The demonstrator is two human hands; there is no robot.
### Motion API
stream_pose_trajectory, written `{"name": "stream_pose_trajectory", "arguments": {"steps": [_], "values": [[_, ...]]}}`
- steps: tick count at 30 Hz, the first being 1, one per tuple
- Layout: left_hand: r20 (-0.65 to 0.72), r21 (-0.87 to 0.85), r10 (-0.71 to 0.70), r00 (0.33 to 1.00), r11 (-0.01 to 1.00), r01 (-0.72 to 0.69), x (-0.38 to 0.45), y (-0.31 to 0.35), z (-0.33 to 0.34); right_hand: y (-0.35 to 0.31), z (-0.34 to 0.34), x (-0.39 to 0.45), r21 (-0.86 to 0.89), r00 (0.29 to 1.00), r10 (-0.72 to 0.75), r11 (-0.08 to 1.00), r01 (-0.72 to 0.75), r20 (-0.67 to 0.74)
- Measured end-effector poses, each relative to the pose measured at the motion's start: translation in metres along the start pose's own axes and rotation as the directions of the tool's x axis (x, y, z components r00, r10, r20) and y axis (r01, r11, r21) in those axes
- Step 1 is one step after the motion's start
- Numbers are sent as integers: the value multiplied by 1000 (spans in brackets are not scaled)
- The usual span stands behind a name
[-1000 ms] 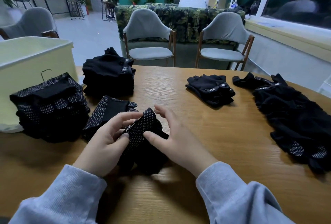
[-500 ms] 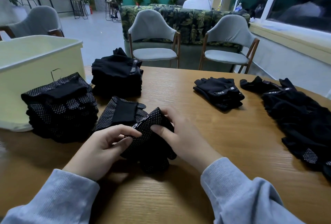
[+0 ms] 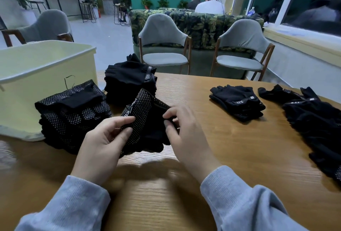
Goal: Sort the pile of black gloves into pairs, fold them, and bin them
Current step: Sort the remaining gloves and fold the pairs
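Both hands pinch the dotted glove pair (image 3: 145, 120), left hand (image 3: 103, 138) on its near edge, right hand (image 3: 186, 134) seemingly tucking the fold before stacking.

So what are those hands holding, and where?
A dotted black glove: left hand pinches its left edge, right hand its right edge.

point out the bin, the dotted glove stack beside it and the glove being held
bin (image 3: 46, 68), head view, on its front wall
dotted glove stack (image 3: 72, 114), head view, on its top glove
held glove (image 3: 145, 118), head view, on its dotted middle
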State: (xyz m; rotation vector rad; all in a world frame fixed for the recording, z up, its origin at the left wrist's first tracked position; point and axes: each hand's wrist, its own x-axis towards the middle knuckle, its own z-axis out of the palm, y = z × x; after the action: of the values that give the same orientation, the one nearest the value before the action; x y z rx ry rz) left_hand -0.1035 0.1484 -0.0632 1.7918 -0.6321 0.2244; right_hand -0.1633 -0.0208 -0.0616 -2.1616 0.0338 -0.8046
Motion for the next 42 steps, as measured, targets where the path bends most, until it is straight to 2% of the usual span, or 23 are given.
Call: {"name": "stream_pose_trajectory", "arguments": {"steps": [3, 7, 10, 14, 16, 19, 22, 27, 34, 42], "values": [[-43, 161, 39, 998, 986, -32, 11, -4, 3, 0, 10, 15, 4, 999, 26, 1000, -26, -22], [1, 462, 59, 998, 885, -53, 19, -18, 7, 5, 27, 27, -49, 994, 63, 997, -59, 91], [46, 548, 16, 999, 836, -39, 17, -27, 12, 15, 38, 23, -117, 981, 63, 992, -41, 186], [125, 664, 164, 979, 719, -205, 15, -35, 18, 22, 37, 20, -177, 964, 41, 984, 7, 263], [151, 666, 215, 965, 699, -260, 16, -33, 25, 23, 35, 19, -179, 948, 42, 984, 15, 315], [261, 673, 117, 958, 689, -267, 19, -23, 36, 25, 36, 17, -162, 927, 42, 987, 21, 374], [312, 760, -61, 948, 615, -211, 21, -25, 41, 30, 35, 14, -187, 925, 52, 982, 21, 376], [290, 833, -90, 953, 514, -205, 23, -20, 47, 34, 22, 5, -224, 917, 72, 974, 19, 392], [292, 801, -58, 955, 559, -212, 12, -1, 59, 36, -18, -15, -237, 894, 137, 971, -36, 427], [294, 653, 72, 953, 713, -255, -2, 21, 98, 44, -64, -32, -263, 913, 268, 946, -189, 308]]}}
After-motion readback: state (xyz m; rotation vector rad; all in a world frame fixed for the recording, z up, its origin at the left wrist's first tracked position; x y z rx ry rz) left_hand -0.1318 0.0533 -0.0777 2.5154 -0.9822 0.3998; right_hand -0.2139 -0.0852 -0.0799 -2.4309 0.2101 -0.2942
